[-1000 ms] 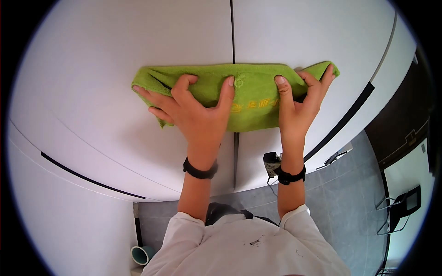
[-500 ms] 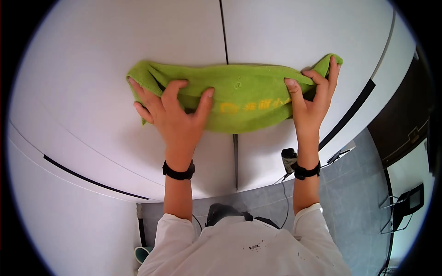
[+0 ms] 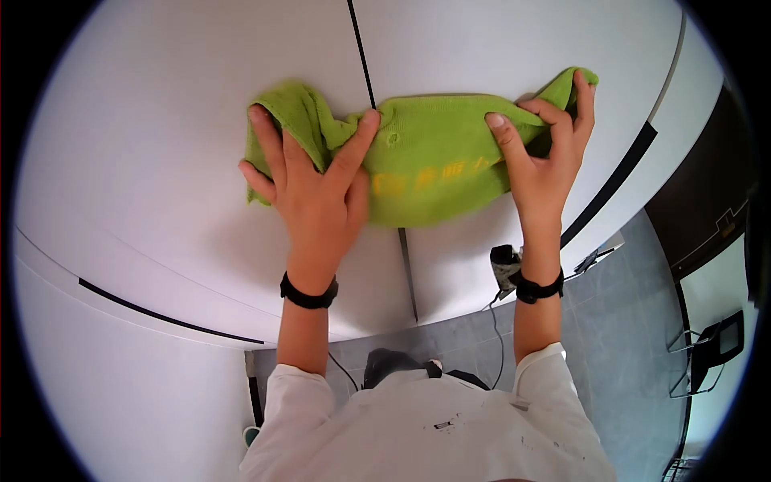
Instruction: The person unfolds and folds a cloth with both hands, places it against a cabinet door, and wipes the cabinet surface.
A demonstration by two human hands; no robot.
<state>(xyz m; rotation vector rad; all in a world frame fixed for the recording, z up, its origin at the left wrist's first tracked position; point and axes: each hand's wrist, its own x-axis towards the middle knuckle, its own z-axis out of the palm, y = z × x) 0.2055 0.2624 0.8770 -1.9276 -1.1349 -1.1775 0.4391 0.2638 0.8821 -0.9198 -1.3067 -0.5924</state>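
Note:
A green towel with yellow printed characters and a small hole is stretched sideways against white cabinet doors. My left hand presses on its bunched left end, fingers spread over the folds and some cloth gathered between them. At the right end, my right hand grips the towel, thumb on the front and fingertips tucked into its raised corner. The towel's lower edge hangs in a curve between both hands. Black bands circle both wrists.
A dark vertical gap parts the two doors. Black handle strips run along the right and lower left. Below lies a grey tiled floor with a cable. A black chair stands at the far right.
My left hand has shifted up and slightly right, bunching the towel's left end more. My right hand has risen slightly, and the towel's printed middle has moved left and up.

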